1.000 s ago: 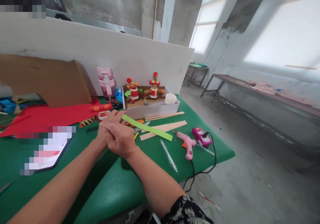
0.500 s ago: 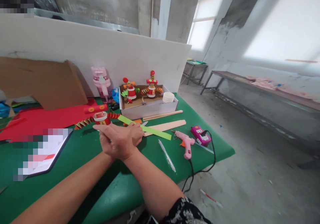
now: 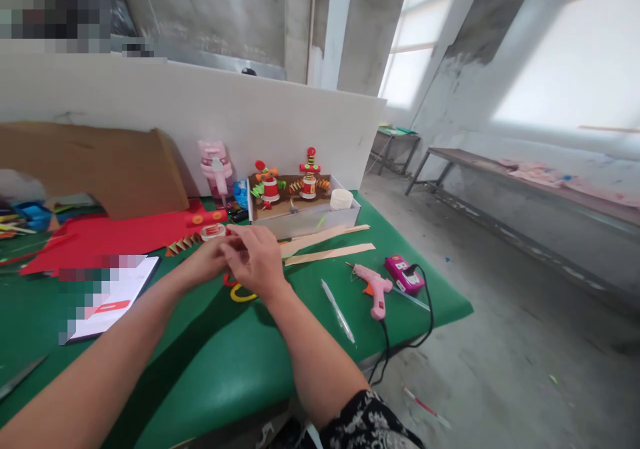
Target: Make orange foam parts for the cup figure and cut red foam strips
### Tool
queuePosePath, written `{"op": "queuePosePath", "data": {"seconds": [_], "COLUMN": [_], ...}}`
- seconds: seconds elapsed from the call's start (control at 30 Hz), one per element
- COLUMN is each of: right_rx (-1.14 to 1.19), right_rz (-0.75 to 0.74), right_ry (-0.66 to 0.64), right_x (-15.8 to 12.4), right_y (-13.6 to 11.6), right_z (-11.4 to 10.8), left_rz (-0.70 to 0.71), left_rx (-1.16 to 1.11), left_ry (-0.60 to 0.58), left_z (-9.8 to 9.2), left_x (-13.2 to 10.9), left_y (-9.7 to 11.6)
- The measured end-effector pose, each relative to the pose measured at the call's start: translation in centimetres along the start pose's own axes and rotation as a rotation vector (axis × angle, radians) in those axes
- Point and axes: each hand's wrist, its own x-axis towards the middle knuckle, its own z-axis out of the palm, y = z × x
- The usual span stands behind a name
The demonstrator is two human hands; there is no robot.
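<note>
My left hand (image 3: 213, 259) and my right hand (image 3: 261, 257) meet above the green table. Their fingers are bent together, and whatever lies between them is hidden. Just behind them stands a small paper-cup figure (image 3: 213, 231), partly covered, with a folded orange paper arm (image 3: 183, 243) and a red tube (image 3: 206, 218) showing. Below my right hand, the yellow handle of a pair of scissors (image 3: 243, 294) lies on the table. A small bright green piece (image 3: 321, 222) shows by the front of the white box (image 3: 305, 225).
Two finished figures (image 3: 310, 183) stand in the box. Pale wooden strips (image 3: 330, 254), a clear pen (image 3: 338, 310), a pink glue gun (image 3: 375, 289) and a purple power socket (image 3: 403, 274) lie at right. A tablet (image 3: 117, 302), red sheet (image 3: 120, 235) and blade (image 3: 23, 375) are left.
The long lime green strip that lay across my hands no longer shows there. My hands have uncrossed and now sit side by side. The scissors' handles have come into view. The camera view has shifted slightly.
</note>
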Motion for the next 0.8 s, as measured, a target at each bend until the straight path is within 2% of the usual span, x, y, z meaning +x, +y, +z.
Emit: {"op": "queuePosePath", "data": {"seconds": [0.07,0.13,0.2,0.27,0.37,0.47,0.6,0.8], "right_rx": [-0.032,-0.079,-0.15,-0.221,-0.293,-0.295,-0.253,-0.183], "right_rz": [-0.081,-0.153,-0.188,-0.229,-0.304,-0.35,-0.321,-0.206], "right_ry": [-0.181,-0.342,-0.462,-0.559,-0.611,-0.585,-0.499,-0.506], "right_x": [0.1,-0.1,-1.0,-2.5,-5.9,-9.7,-13.0,-13.8], "right_y": [-0.6,-1.5,-2.5,-3.3,-3.9,-4.1,-4.7,-5.5], "right_z": [0.3,0.8,1.0,0.8,0.0,-1.0,-1.8,-2.6], "left_rz": [-0.005,-0.02,-0.009,0.089,0.248,0.313,0.274,0.249], "left_rx": [0.059,0.121,0.196,0.323,0.491,0.594,0.668,0.616], "left_ry": [-0.016,0.008,0.082,0.222,0.364,0.359,0.358,0.32], "left_z": [-1.5,-2.7,-3.4,-3.4,-2.4,-1.2,0.5,3.2], "left_x": [-2.5,-5.9,-9.8,-13.8,-19.1,-22.8,-24.6,-23.8], "left_y": [-0.2,-0.4,-0.7,-1.2,-1.9,-2.0,-0.7,1.6]}}
